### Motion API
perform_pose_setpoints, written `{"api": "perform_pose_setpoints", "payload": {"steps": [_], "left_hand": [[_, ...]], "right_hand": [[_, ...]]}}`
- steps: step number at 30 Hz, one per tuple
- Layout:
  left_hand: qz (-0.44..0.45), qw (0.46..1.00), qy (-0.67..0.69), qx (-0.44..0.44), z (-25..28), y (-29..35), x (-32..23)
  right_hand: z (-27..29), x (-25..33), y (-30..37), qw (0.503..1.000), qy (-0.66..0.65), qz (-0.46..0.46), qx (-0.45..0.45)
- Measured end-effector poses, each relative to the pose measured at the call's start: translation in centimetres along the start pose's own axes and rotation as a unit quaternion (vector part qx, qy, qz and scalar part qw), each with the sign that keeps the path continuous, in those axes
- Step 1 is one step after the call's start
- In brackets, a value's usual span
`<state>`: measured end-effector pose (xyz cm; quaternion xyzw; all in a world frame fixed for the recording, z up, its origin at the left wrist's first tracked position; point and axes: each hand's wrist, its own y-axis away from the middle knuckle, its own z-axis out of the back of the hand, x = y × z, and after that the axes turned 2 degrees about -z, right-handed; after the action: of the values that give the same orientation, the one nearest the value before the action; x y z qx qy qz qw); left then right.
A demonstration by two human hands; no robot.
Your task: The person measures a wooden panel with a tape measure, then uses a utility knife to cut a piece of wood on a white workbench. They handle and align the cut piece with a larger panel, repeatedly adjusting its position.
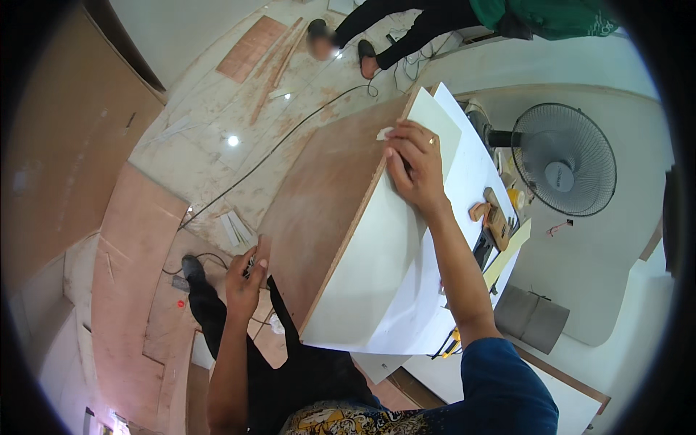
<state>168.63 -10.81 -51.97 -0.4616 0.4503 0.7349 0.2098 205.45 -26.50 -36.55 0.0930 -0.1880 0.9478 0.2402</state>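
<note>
A large board [366, 268] with a pale top face and brown wood-toned side [326, 181] stands in front of me, its long raw edge running away at a slant. My right hand [417, 163] rests at the far part of that edge, fingers curled over it. A small white scrap [384, 134] shows at its fingertips, pinched against the edge. Down at the left, beside the brown side, is my left hand [246, 283]. Its fingers are closed around a small object with a dark, shiny part, mostly hidden by the fingers.
A pedestal fan [564, 159] stands at the right, near a wooden hand plane [496, 221], yellow tape [516, 198] and a grey roll [531, 319]. A black cable [286, 138] crosses the dusty floor. Brown boards [138, 254] lie left. Another person's legs [406, 29] are at the top.
</note>
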Motion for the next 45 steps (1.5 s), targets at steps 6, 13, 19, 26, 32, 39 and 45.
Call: {"api": "perform_pose_setpoints", "payload": {"steps": [6,13,19,26,32,39,45], "left_hand": [[0.194,0.954,0.222,0.05,1.8,0.7,-3.0],[0.034,0.968,0.244,0.04,5.8,3.9,-11.0],[-0.17,0.983,-0.004,0.069,10.1,7.9,-23.7],[-0.233,0.962,-0.121,0.078,11.4,12.8,-31.0],[-0.227,0.953,-0.157,0.127,12.8,14.5,-31.7],[-0.183,0.969,-0.165,0.024,17.6,16.2,-24.4],[-0.038,0.997,-0.047,-0.04,16.1,17.0,-17.0]], "right_hand": [[-1.0,-0.7,0.2,0.99,0.049,-0.12,-0.047],[1.6,5.1,-0.2,0.963,-0.247,-0.074,0.082],[7.6,19.5,-0.1,0.911,-0.363,0.008,0.198],[10.6,25.6,1.9,0.863,-0.478,-0.05,0.154],[11.0,24.8,1.7,0.876,-0.479,-0.024,0.051],[16.4,16.6,-5.5,0.75,-0.621,-0.187,-0.128],[3.8,16.1,-4.1,0.941,-0.322,-0.034,0.099]]}}
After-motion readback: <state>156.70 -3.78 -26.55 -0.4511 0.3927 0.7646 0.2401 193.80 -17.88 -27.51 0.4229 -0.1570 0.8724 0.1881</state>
